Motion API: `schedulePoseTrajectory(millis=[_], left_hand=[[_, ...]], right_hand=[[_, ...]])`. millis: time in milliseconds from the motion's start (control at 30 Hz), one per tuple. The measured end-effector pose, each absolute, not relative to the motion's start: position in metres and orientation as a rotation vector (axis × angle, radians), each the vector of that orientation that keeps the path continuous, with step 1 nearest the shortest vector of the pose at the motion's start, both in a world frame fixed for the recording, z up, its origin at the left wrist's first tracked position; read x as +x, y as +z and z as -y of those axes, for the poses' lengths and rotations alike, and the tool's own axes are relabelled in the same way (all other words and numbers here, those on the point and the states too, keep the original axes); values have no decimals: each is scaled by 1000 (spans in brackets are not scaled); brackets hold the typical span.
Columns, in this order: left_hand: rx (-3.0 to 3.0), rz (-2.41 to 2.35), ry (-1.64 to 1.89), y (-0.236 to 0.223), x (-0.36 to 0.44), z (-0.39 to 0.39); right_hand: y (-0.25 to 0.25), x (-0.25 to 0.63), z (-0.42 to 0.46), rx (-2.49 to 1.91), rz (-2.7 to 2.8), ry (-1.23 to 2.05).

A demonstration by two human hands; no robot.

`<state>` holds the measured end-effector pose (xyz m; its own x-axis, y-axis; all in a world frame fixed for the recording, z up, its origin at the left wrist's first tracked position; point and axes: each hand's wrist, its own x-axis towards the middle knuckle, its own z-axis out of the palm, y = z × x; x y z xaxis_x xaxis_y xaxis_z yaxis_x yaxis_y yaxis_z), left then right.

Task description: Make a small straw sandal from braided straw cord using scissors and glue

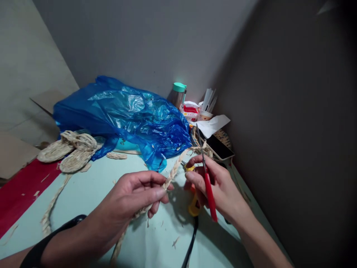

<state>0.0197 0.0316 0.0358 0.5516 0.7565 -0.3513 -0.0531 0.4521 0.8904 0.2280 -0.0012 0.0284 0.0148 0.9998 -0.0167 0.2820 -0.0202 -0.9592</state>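
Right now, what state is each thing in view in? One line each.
Braid: pinched in left hand fingers
Red-handled scissors: held in right hand; blade opening unclear
Blue bag: crumpled
Bottle: upright, capped
Phone: face up, screen dark
Woven pieces: lying bunched together
Yellow tool: partly hidden, power unclear

This seems to be a small handcraft place, in a corner between plain walls (156, 41). On the bench (92, 188) there are braided straw pieces (76, 160), loose scraps (175, 242) and a yellow tool (193, 209); red-handled scissors (210, 197) are also here. A flask (177, 99) and a phone (219, 146) are nearby. Whether home or workshop, I cannot tell.
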Motion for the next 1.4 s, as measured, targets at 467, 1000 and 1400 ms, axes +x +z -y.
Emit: schedulePoseTrajectory(millis=[467,1000,1400], left_hand=[[1181,-1044,975,37,21,-26],[1509,-1164,1022,38,16,-28],[1441,-1194,1009,47,17,-25]], right_hand=[[33,223,13,-1743,2289,38],[27,226,15,-1628,2404,-341],[26,226,15,-1589,2400,-360]])
